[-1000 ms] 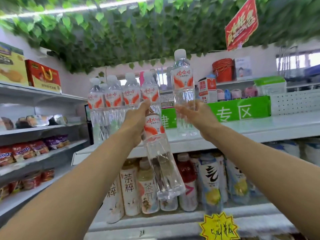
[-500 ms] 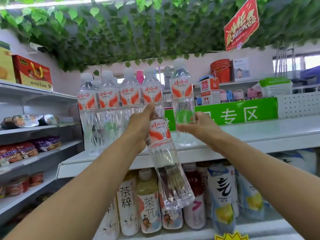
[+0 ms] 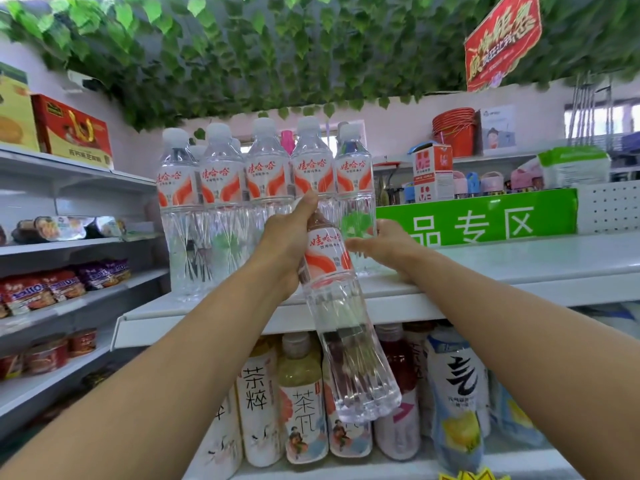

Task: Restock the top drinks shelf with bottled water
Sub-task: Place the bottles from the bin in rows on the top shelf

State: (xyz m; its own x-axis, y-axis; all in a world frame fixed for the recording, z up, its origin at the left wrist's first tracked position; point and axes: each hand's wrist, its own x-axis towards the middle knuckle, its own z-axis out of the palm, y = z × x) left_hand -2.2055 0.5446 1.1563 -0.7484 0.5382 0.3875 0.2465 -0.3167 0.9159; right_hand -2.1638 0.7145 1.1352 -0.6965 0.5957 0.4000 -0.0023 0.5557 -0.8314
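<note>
Labels 娃哈哈 | left hand (image 3: 282, 245) grips tilted bottle (image 3: 346, 327) | right hand (image 3: 389, 249) grips shelf bottle (image 3: 355, 178)

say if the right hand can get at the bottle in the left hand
Likely yes, once freed: the right hand grips the rightmost shelf bottle, right beside the tilted bottle, nothing between.

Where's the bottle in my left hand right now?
Centre of the head view: the water bottle hangs tilted from the left hand, across the top shelf edge, beside the right hand's shelved bottle.

The left grip (image 3: 287, 244) is covering the cap of the held bottle (image 3: 329, 268); the standing bottle (image 3: 355, 174) is hiding fingertips of the right grip (image 3: 388, 247).
</note>
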